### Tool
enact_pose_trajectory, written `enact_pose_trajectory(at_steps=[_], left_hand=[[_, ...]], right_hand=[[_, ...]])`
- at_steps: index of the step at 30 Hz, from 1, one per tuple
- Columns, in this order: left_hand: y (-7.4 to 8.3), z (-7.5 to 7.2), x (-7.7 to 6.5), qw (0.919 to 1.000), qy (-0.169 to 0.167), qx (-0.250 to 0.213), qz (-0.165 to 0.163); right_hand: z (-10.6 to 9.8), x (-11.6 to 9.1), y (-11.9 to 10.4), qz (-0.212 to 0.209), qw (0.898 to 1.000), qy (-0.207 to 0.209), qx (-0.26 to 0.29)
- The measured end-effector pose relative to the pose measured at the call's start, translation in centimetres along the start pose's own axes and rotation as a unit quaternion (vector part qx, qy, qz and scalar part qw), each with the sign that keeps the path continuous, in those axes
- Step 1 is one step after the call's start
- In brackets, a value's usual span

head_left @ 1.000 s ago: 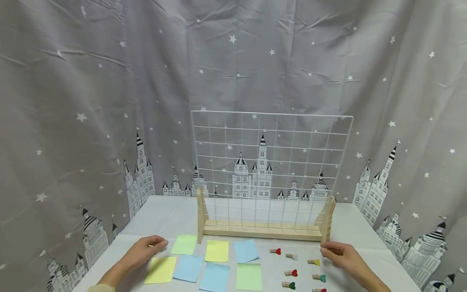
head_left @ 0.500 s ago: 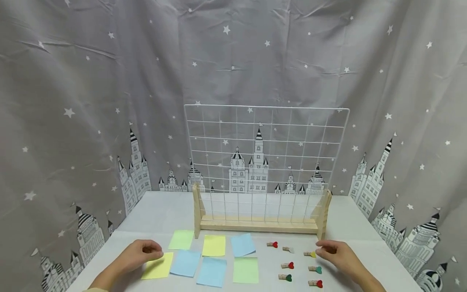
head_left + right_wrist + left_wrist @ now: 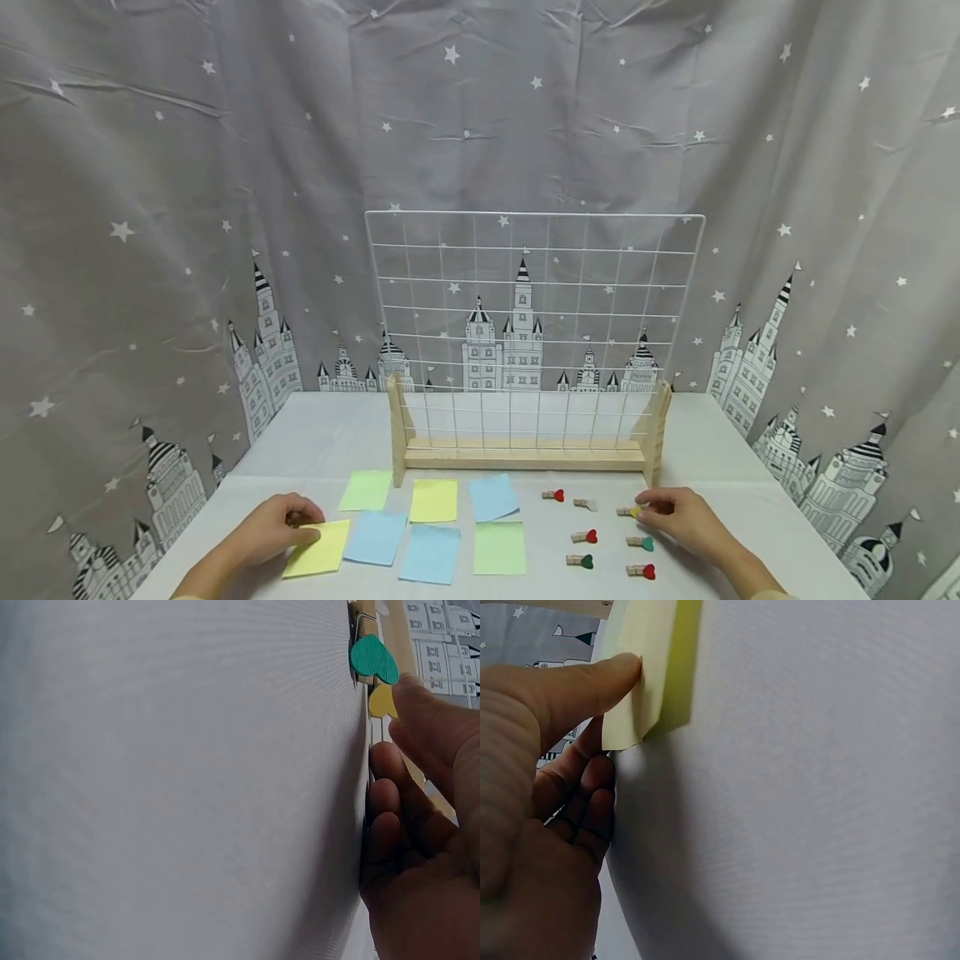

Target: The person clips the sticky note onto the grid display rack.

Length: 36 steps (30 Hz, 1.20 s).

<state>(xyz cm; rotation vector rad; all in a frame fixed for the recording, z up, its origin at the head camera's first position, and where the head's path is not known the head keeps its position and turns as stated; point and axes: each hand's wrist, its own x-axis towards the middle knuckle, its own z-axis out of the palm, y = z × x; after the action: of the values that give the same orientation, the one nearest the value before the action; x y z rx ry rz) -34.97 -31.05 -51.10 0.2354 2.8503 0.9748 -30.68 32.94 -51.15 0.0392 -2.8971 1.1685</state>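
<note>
Seven paper notes (image 3: 429, 552), seven heart clothespins (image 3: 580, 562)

From far off, I see the left hand (image 3: 272, 529) pinching one yellow note (image 3: 324, 552), front left on the table (image 3: 330, 433). The right hand (image 3: 686, 521) is at the yellow-heart clothespin (image 3: 625, 512); I can't tell if it grips. Notes: three blue, two yellow, two green. One wire grid (image 3: 528, 342) stands behind.

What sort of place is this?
Perhaps an indoor craft table: coloured paper squares and little heart clips lie on it, and a castle-print curtain hangs behind.
</note>
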Motion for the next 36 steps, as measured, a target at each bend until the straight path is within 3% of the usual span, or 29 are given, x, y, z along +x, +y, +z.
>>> enact_pose_trajectory(at_steps=[11, 20, 28, 31, 36], left_hand=[[-0.5, 0.2, 0.2, 0.9998, 0.008, -0.016, -0.003], [-0.4, 0.1, -0.1, 0.9986, -0.007, -0.051, 0.012], [-0.1, -0.4, 0.5, 0.9973, -0.015, -0.062, 0.037], [-0.1, -0.6, 0.7, 0.9977, -0.009, -0.055, 0.039], [-0.5, -0.9, 0.9, 0.9963, -0.003, -0.048, 0.071]], right_hand=[[0.4, 0.5, -0.4, 0.029, 0.999, 0.022, -0.017], [0.7, 0.5, -0.5, 0.02, 0.999, 0.04, -0.029], [0.0, 0.0, -0.3, 0.029, 0.996, 0.084, -0.006], [-0.2, -0.1, -0.3, 0.035, 0.996, 0.087, 0.003], [-0.4, -0.1, -0.2, 0.044, 0.996, 0.074, 0.038]])
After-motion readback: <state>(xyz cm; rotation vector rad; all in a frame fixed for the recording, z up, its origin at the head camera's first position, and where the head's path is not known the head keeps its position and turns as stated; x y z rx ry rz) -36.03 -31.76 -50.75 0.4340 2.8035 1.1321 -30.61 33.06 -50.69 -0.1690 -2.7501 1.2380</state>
